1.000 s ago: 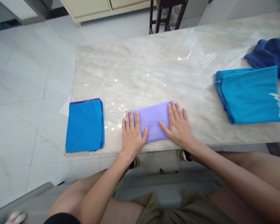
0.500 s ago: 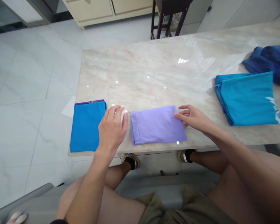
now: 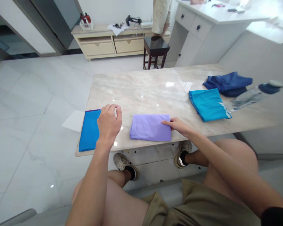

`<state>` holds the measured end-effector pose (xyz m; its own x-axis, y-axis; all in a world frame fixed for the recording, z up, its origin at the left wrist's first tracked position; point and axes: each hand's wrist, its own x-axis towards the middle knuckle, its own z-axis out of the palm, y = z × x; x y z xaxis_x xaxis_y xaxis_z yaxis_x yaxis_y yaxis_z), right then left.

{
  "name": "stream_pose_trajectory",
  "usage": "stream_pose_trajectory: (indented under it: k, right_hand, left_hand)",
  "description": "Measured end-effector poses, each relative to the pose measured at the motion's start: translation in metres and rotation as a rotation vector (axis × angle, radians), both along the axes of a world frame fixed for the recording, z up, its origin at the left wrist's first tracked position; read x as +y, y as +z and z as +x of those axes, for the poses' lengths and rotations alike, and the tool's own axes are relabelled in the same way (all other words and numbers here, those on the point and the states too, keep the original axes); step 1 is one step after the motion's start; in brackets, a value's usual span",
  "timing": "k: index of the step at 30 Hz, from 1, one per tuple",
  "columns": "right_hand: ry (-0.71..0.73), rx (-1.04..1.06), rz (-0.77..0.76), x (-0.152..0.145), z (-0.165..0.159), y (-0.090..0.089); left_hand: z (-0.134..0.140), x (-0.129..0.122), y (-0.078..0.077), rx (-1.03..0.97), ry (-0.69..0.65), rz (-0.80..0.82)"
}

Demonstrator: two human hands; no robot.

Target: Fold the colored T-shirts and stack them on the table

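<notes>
Lavender cloth (image 3: 149, 130), folded into a flat rectangle, lies on the pale marble surface (image 3: 132, 88), close to the edge nearest the seated person. A stitched line runs down its left end, and the layers show a little apart at the near left corner.

The right hand (image 3: 175, 124) is at the right end of the lavender cloth. Its grip is closed on that edge, one digit lying across the top and the other fingers partly hidden at the side.

The left hand (image 3: 109, 122) is to the left of the lavender cloth and apart from it, over the right part of a folded blue cloth (image 3: 87, 131). Its grip is loosely curled, part open, with nothing seen in it; whether it touches the blue cloth I cannot tell. A thin purple strip (image 3: 91, 110) shows along the blue cloth's far edge.

Well to the right of the lavender cloth is a folded turquoise cloth (image 3: 206, 105) with a white marking, and behind that a crumpled navy cloth (image 3: 227, 82). Farther right of the lavender cloth is a blurred clear bottle (image 3: 250, 95). Beyond the lavender cloth, past the surface, stands a dark stool (image 3: 156, 45).
</notes>
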<state>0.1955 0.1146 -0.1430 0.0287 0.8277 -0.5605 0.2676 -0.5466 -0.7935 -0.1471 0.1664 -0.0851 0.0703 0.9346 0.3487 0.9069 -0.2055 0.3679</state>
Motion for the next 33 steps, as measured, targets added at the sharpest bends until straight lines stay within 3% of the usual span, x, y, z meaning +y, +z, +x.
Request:
stream_pose_trajectory:
  k: [4,9,13,17,20,24,26,30,33]
  right_hand:
    - [-0.035,-0.104,0.179,-0.029,0.018,0.035]
    - [-0.169,-0.394,0.26,-0.077,0.067,0.083]
    - [-0.34,-0.313,0.252,-0.117,0.11,0.114]
    - [-0.574,-0.229,0.295,-0.132,0.148,0.128]
    - [-0.743,-0.14,0.396,-0.115,0.175,0.131]
    - [-0.93,-0.001,0.614,-0.063,0.207,0.133]
    - [-1.022,0.033,0.651,-0.035,0.219,0.13]
    - [-1.094,0.01,0.468,-0.009,0.232,0.101]
    - [-0.984,0.022,0.219,-0.026,0.238,0.064]
  left_hand:
    - [0.002,-0.011,-0.006,-0.007,-0.054,-0.051]
    - [0.003,-0.024,-0.018,0.068,-0.134,-0.119]
    - [0.005,-0.029,-0.02,0.163,-0.116,-0.187]
    - [0.011,-0.029,-0.016,0.232,-0.082,-0.231]
    - [0.018,-0.026,-0.015,0.252,-0.09,-0.24]
    - [0.026,-0.021,-0.017,0.249,-0.113,-0.238]
    - [0.03,-0.017,-0.02,0.256,-0.117,-0.239]
    - [0.037,-0.011,-0.027,0.306,-0.154,-0.264]
    - [0.043,-0.008,-0.031,0.346,-0.18,-0.265]
